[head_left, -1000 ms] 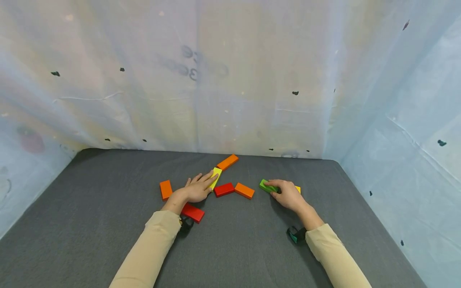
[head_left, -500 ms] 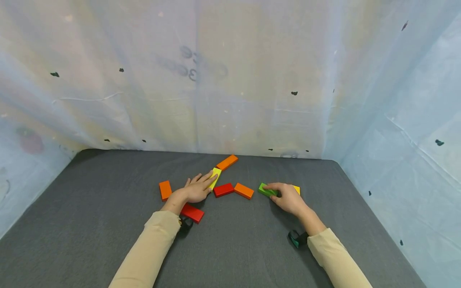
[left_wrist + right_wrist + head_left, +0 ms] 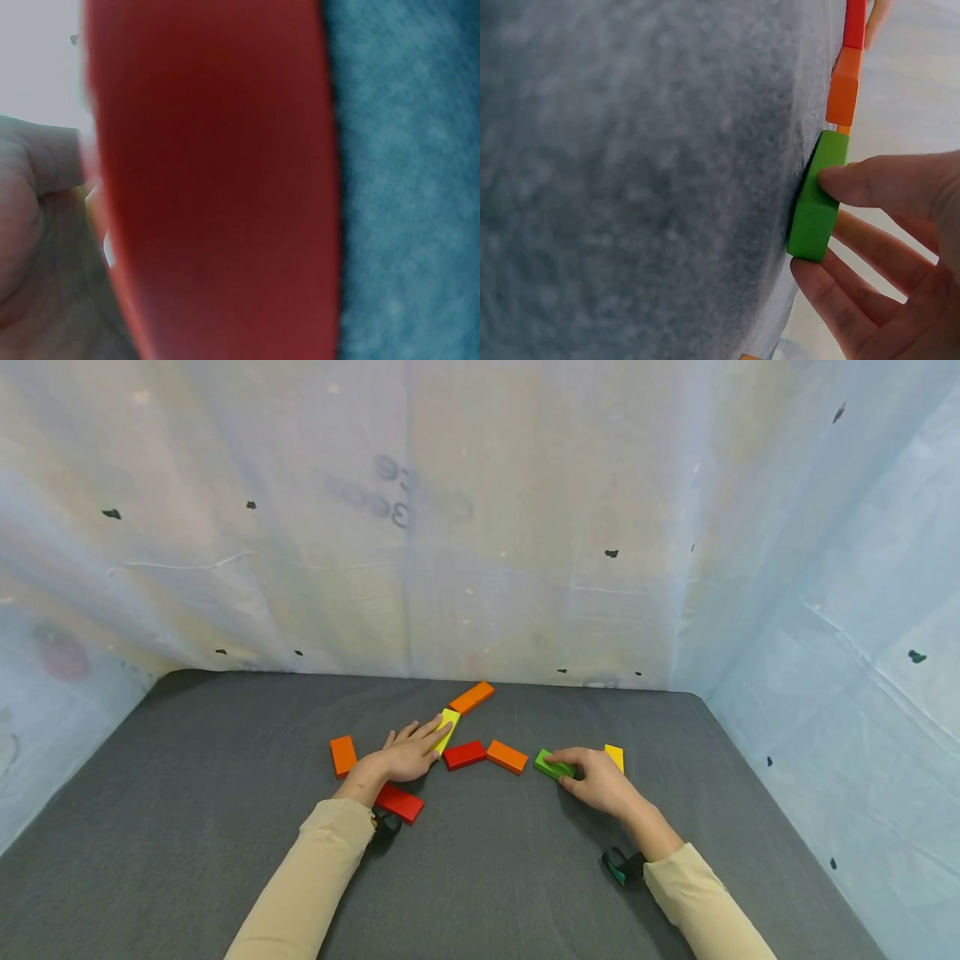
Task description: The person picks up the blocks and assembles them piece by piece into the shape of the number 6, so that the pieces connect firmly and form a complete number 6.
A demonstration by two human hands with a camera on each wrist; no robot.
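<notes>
On the dark grey surface, a leftmost orange block is lying just left of the left wrist, while a near red block is lying partly hidden under that wrist. The left hand is spreading its fingers, its grip grasping nothing, and is resting fingertips on a lemon-yellow block. Just right of that, an inner red block is lying flat; a far orange block is sitting beyond the lemon-yellow one, close to its far end; and a middle orange block is meeting the inner red one end to end. Farther right, a green block is lying just right of the middle orange one, with the right hand's grip pinching it between thumb and fingers. It is looking light, stiff and hardly fragile, its smooth faces perhaps a little slippery; its long sides are probably offering the surest hold. Right of that hand, a golden-yellow block is lying partly hidden. No container is showing.
</notes>
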